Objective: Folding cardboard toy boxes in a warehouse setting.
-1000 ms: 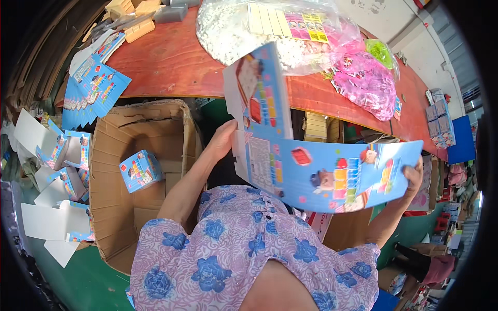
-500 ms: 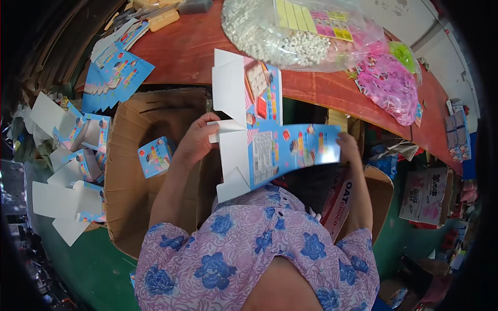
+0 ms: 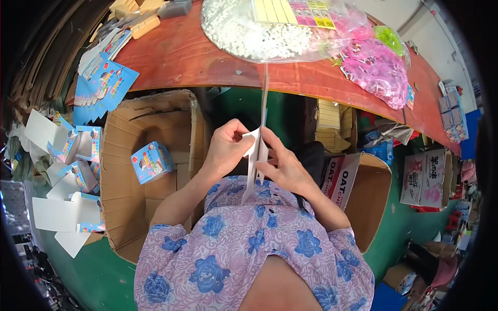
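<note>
A blue-and-white printed card box [image 3: 253, 168] is in front of my chest, folded nearly flat and seen edge-on. My left hand [image 3: 226, 149] pinches a white flap at its left side. On the other side, my right hand [image 3: 287, 167] presses its fingers and thumb against the card. A made-up blue box [image 3: 151, 161] lies inside the big brown carton [image 3: 122, 205] to my left. Partly folded boxes [image 3: 62, 213] with white flaps up are bunched beyond that carton's left edge.
Across the front runs a red table [image 3: 171, 59], bearing a clear bag of white pieces [image 3: 233, 33], a pink bag [image 3: 376, 70] and fanned blue cards [image 3: 104, 88]. Another open carton [image 3: 371, 202] stands at my right, and a white printed carton [image 3: 424, 179] farther right.
The printed card, spread wide before, is now folded together and turned edge-on. My right hand has come left to meet it, and my left hand has moved right with the flap.
</note>
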Demonstrator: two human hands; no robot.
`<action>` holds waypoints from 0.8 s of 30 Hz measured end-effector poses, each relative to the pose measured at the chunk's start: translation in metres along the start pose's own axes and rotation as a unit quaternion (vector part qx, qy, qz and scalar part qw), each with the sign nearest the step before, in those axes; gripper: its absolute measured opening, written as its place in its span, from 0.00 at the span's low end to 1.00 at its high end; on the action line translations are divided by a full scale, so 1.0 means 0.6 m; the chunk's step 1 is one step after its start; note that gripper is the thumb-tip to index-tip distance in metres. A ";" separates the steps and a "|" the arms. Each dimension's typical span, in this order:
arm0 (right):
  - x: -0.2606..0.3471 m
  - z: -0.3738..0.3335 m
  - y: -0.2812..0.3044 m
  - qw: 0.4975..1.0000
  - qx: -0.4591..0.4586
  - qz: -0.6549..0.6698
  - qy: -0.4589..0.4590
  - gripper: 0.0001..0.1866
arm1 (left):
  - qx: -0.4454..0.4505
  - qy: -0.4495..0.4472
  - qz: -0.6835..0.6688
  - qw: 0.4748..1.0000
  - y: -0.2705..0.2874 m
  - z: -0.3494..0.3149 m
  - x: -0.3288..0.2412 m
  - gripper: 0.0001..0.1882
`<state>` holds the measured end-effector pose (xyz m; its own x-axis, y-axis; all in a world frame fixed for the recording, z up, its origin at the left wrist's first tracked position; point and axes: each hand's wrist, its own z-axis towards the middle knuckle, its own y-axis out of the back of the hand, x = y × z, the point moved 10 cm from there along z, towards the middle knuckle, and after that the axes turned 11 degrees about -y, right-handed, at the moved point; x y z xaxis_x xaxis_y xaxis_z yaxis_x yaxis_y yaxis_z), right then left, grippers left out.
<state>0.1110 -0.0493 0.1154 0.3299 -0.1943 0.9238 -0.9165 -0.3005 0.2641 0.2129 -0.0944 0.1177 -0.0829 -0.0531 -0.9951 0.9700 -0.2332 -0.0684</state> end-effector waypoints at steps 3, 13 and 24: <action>-0.005 -0.024 0.044 0.991 -0.021 -0.088 -0.102 0.27 | -0.014 -0.041 0.104 0.994 0.012 0.004 -0.019 0.04; -0.063 -0.025 0.259 0.975 -0.186 0.123 0.003 0.23 | 0.165 -0.018 0.023 0.986 -0.061 -0.002 0.002 0.20; -0.060 -0.014 0.256 0.990 -0.080 0.111 -0.015 0.25 | 0.233 -0.343 0.454 0.789 -0.140 -0.032 -0.008 0.18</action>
<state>-0.0434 -0.0806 0.1249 0.1207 -0.2671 0.9561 -0.9905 -0.0958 0.0983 0.1364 -0.0557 0.1269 0.3390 -0.8786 -0.3363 0.5248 -0.1200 0.8427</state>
